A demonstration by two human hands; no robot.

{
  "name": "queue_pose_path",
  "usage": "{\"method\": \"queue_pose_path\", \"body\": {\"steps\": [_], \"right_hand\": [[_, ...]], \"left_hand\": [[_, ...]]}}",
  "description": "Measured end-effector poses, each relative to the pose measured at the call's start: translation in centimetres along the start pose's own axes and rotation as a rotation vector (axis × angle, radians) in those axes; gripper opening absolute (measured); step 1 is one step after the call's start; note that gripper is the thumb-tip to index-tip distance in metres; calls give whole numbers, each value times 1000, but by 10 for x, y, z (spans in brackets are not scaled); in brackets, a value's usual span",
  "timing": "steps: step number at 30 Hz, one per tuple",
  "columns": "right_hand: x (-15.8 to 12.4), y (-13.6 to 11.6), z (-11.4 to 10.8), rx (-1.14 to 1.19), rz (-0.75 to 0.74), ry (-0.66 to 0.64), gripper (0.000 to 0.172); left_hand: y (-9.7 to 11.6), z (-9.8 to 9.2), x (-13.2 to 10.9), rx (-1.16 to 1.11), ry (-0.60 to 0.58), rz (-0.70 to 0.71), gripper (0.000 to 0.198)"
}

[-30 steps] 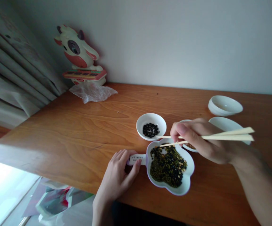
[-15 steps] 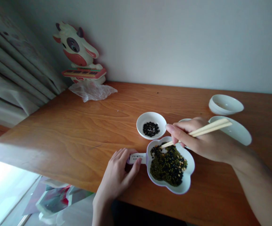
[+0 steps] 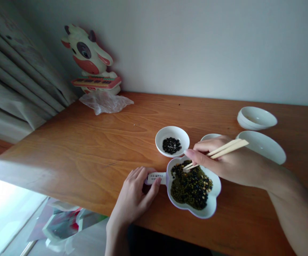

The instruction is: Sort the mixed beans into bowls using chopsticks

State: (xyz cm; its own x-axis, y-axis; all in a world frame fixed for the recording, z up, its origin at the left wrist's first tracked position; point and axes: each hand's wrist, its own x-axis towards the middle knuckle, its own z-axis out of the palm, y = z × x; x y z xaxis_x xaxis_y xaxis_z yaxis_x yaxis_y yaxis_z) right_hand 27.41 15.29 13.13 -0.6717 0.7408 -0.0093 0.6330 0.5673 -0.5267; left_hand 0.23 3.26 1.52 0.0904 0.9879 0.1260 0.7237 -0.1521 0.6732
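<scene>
Two hands are engaged. The left hand (image 3: 136, 195) grips the handle (image 3: 163, 178) at the dish's 9 o'clock, a sound hold; its label (image 3: 156, 175) bears printed characters too small to read. The lobed dish (image 3: 211, 209), probably light and rigid, rests on the table (image 3: 103, 149) and contains hard, likely slippery beans (image 3: 189, 188). Stiff chopsticks (image 3: 227, 148) enter toward 11 o'clock, pinched nearer their tips by the right hand (image 3: 227, 165).

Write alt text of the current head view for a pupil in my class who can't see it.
A right hand holds chopsticks, their tips at mixed beans in a scalloped dish, while the left hand grips its handle. A white bowl of black beans stands behind; a cow toy and plastic bag sit far left on the table.
</scene>
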Motion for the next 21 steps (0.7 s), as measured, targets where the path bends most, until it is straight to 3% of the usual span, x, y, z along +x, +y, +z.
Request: {"method": "queue_pose_path", "body": {"steps": [10,21], "right_hand": [[-7,-12,-4,184,51,8,58],[0,-12,5,137,-22,-9,59]], "left_hand": [[0,-1,-1,-12,-2,-1,21],[-1,0,0,-8,-7,6,23]]}}
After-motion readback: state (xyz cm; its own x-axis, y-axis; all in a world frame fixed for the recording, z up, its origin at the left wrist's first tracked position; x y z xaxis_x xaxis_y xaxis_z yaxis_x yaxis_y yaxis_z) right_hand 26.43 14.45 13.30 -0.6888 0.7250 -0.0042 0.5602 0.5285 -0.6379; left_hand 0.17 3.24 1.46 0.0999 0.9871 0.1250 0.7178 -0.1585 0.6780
